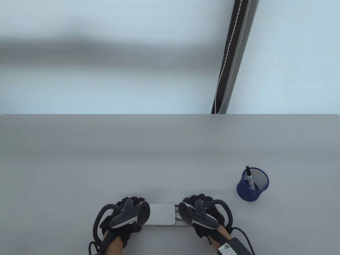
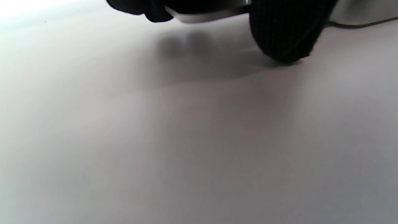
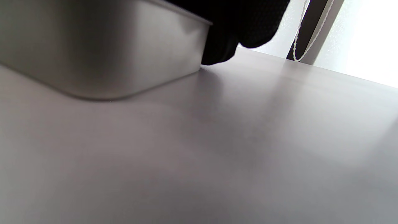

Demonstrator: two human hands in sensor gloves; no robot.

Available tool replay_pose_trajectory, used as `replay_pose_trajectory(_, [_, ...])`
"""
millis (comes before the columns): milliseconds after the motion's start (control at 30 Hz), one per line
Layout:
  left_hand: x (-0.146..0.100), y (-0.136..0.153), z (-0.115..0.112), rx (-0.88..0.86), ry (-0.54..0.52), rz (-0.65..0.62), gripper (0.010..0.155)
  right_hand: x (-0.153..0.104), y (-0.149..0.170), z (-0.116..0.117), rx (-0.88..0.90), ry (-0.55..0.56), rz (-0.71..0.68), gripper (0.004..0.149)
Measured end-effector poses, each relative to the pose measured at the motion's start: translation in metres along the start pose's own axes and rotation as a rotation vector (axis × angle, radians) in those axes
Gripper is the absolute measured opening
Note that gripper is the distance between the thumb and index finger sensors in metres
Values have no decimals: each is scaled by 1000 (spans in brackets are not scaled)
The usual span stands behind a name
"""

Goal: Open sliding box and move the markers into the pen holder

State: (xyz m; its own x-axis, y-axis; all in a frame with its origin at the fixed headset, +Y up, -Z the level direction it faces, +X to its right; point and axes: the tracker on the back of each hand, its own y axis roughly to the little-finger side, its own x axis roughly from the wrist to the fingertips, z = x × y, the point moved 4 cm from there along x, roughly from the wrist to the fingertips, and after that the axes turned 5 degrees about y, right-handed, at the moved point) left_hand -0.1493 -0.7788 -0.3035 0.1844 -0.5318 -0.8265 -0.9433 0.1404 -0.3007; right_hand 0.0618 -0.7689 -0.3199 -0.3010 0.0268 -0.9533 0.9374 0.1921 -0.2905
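Left hand (image 1: 124, 216) and right hand (image 1: 204, 213) flank the sliding box (image 1: 162, 213) at the table's (image 1: 170, 148) near edge, each gripping one end, gloved fingers (image 3: 236, 28) curled over the box wall. The lid is slid partly left, exposing markers (image 1: 176, 212). The blue pen holder (image 1: 252, 184), well right, holds one marker (image 1: 249, 178).
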Motion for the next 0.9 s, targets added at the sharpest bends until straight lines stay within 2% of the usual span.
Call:
replay_pose_trajectory(33, [0, 0, 0, -1, 0, 0, 78, 0, 0, 0, 0, -2, -2, 69])
replay_pose_trajectory(67, [0, 0, 0, -2, 0, 0, 78, 0, 0, 0, -1, -3, -2, 82])
replay_pose_trajectory(100, [0, 0, 0, -2, 0, 0, 78, 1, 0, 0, -1, -3, -4, 81])
replay_pose_trajectory(133, [0, 0, 0, -2, 0, 0, 78, 1, 0, 0, -3, -3, -4, 94])
replay_pose_trajectory(167, [0, 0, 0, -2, -1, -1, 78, 1, -1, 0, -8, -2, -12, 78])
replay_pose_trajectory(500, [0, 0, 0, -1, 0, 3, 78, 0, -6, -1, -76, 11, -67, 87])
replay_pose_trajectory(900, [0, 0, 0, 1, -3, 1, 78, -5, -2, -6, -29, 60, -88, 63])
